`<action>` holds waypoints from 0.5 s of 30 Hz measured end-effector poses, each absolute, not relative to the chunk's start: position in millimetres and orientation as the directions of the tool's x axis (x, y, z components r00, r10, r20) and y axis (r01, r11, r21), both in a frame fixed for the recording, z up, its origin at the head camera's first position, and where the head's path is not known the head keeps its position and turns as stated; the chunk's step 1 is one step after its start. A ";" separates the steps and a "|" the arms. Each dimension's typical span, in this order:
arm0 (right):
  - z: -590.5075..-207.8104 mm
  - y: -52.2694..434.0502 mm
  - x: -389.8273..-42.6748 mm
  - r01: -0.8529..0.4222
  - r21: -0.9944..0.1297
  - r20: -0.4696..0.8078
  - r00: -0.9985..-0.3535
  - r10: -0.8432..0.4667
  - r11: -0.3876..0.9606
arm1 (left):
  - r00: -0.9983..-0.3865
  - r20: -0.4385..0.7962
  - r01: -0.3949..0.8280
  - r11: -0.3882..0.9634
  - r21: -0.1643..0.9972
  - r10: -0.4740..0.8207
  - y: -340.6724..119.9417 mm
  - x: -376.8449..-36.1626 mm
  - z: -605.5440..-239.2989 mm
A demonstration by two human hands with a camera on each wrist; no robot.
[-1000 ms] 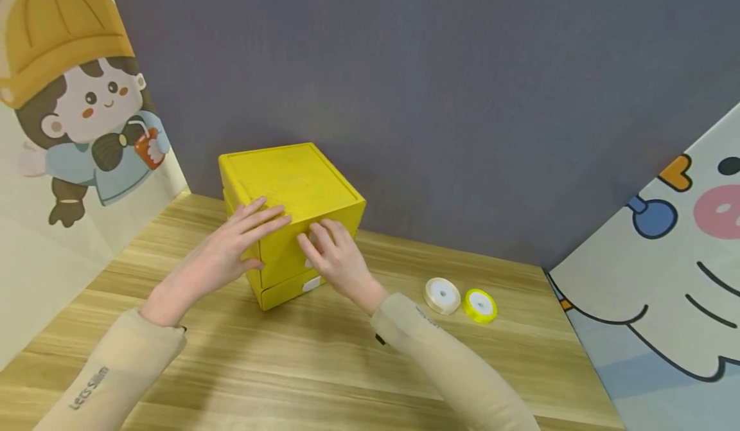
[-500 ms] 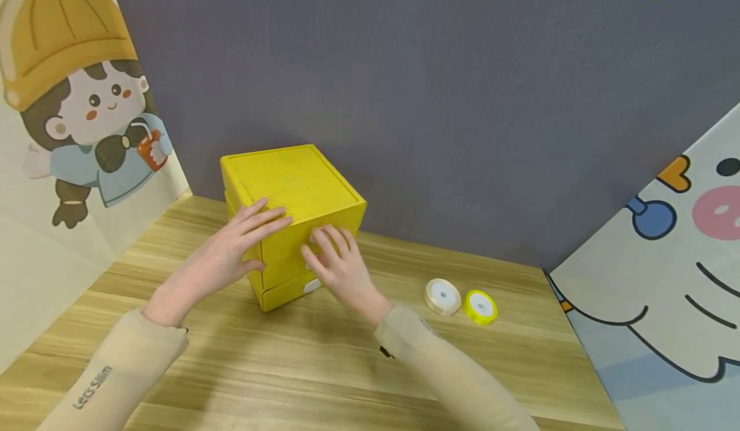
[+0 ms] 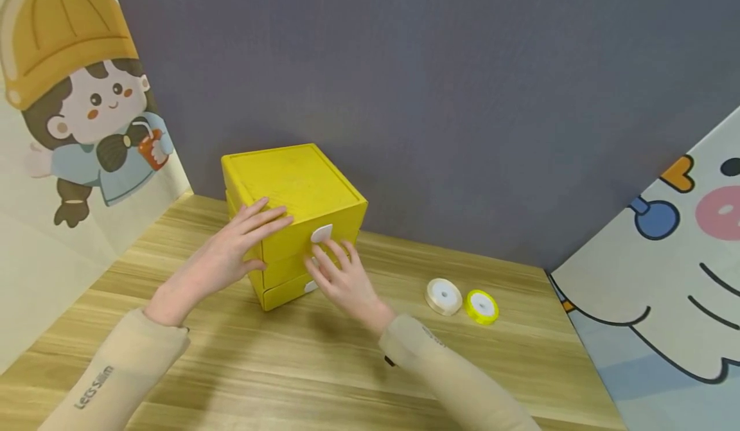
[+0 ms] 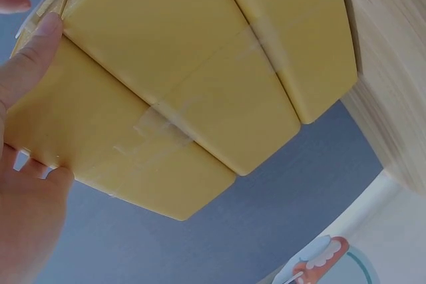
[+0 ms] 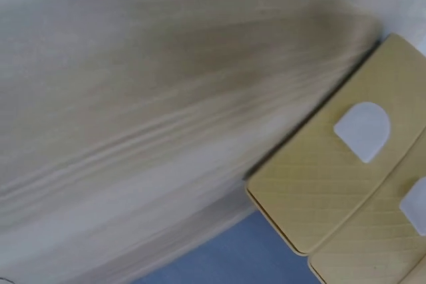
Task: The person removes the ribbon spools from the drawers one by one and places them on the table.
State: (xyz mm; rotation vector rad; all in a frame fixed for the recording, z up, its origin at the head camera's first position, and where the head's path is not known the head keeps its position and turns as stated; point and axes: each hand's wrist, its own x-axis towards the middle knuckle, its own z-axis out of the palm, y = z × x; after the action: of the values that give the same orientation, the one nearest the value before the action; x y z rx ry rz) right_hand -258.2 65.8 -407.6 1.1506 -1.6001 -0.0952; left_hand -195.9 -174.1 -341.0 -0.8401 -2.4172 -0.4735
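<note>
A yellow drawer box (image 3: pixel 295 180) with stacked drawers stands on the table, its drawers closed. My left hand (image 3: pixel 234 241) rests at its near left corner, straight fingers over the top, thumb against the side; the left wrist view shows this thumb (image 4: pixel 33 58) too. In front of the drawers, my right hand (image 3: pixel 349 286) holds its bent fingers just below the white top tab handle (image 3: pixel 321 232). Those fingertips are beside the middle handle, mostly hidden by them. Below shows the bottom handle (image 3: pixel 310 286). The right wrist view has a white handle (image 5: pixel 365 131) but no hand.
To the right on the wooden table (image 3: pixel 277 379) lie a cream ribbon spool (image 3: pixel 444 296) and a yellow ribbon spool (image 3: pixel 482 306). A grey wall (image 3: pixel 433 97) rises behind the box, with cartoon-printed panels at left and right.
My right hand has moved down the box front, from the top handle to the middle one, uncovering the top handle. The left hand stays put.
</note>
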 end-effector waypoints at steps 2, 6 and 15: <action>-411.6 66.0 -260.3 -0.615 0.593 0.708 0.091 -0.700 0.520 | -0.664 0.586 0.652 0.743 0.150 0.464 -173.6 -195.9 -340.8; -420.6 67.0 -263.7 -0.610 0.600 0.701 0.088 -0.708 0.518 | -0.663 0.589 0.654 0.741 0.153 0.463 -172.4 -195.6 -340.3; -433.8 66.9 -264.9 -0.609 0.588 0.664 -0.012 -0.748 0.532 | -0.652 0.598 0.659 0.738 0.145 0.465 -172.1 -195.7 -339.4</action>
State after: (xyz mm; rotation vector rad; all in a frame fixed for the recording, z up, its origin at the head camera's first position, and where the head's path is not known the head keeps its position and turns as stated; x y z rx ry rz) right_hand -264.9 66.9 -433.8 1.1512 -1.7023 -0.1623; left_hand -195.7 -172.1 -339.4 -0.8486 -2.3988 -0.4783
